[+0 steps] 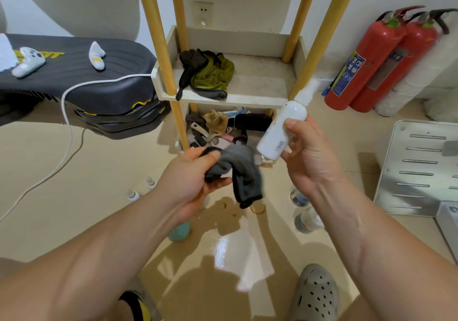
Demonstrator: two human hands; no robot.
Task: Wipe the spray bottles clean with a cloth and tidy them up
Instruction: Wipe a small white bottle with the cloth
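Nozzle of bottle (281,129) blurred. Gripped by right hand (307,157), thumb and curled fingers, tilted before shelf (223,100). Cloth (240,169) bunched in left hand (188,181) below shelf. More bottles (300,198) half hidden behind forearms. On shelf: green garment (213,75); under it, unclear clutter (223,127).
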